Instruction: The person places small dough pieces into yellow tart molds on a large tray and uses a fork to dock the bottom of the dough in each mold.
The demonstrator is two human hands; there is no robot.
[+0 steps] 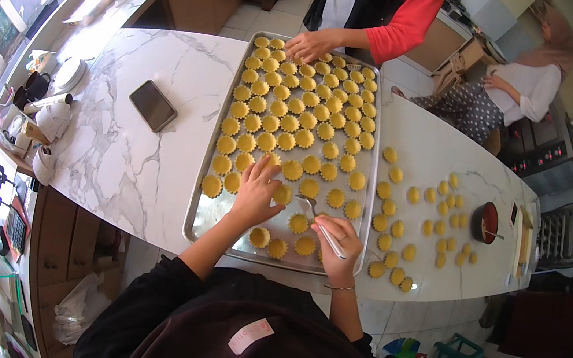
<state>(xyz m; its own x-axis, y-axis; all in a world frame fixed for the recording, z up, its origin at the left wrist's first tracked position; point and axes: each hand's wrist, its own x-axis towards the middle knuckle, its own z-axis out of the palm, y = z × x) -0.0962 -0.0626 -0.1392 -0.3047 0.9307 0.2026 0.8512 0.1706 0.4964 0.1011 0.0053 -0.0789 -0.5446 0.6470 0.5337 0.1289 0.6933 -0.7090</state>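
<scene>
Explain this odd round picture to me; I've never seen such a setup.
There's no machine here: a person works with bare hands. The one picture comes from a wide fisheye camera on their head, looking down, so straight edges bend near the rim.

On the marbled table sits a large metal tray with rows of yellow fluted cups. More yellow pieces and a red-lined bowl are to the right, a phone to the left.

The right hand holds a fork. The left hand is spread over the cups, holding no tool. Across the table, a co-worker's hand reaches to the tray's far end.
</scene>
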